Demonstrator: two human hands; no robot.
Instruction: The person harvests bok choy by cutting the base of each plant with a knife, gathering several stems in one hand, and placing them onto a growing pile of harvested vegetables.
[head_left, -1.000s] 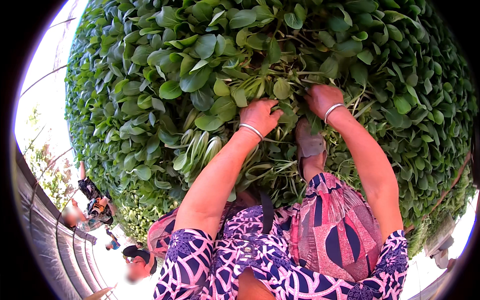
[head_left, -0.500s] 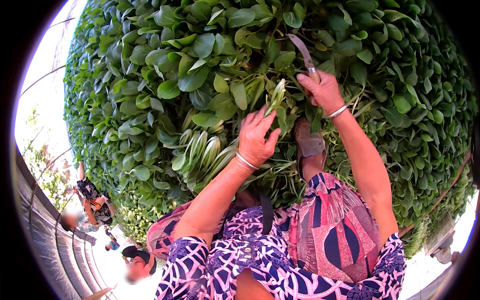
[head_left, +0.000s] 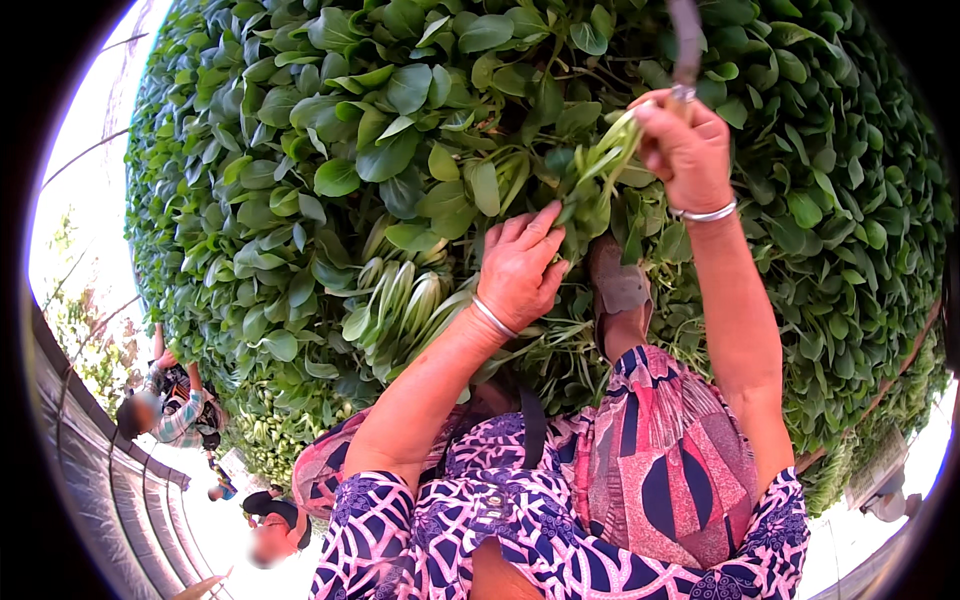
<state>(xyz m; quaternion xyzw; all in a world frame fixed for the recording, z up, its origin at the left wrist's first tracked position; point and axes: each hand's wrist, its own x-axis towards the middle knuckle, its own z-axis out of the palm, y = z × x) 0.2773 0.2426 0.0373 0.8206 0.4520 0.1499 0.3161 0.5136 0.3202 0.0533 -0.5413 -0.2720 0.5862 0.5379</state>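
Note:
My right hand (head_left: pixel 692 158) is closed around the wooden handle of a small curved sickle (head_left: pixel 686 45), its blade pointing up and away and a little blurred. Between that hand's thumb and fingers are the pale stems of a leafy green plant (head_left: pixel 608 155), stretched down and left toward my other hand. My left hand (head_left: pixel 518 265) is closed at the leafy end of this plant; its grip is partly hidden. Several cut greens (head_left: pixel 405 300) lie bunched with pale stem ends up, just left of my left wrist.
Dense leafy green plants (head_left: pixel 260 150) surround both hands. My shoe (head_left: pixel 622 290) stands among the greens below my right hand. Other people (head_left: pixel 180 410) are at the lower left, beside a curved hooped structure (head_left: pixel 120 480).
My right hand has moved up and right with the sickle and now pinches the plant's stem end. The plant is drawn toward it, while my left hand has barely moved.

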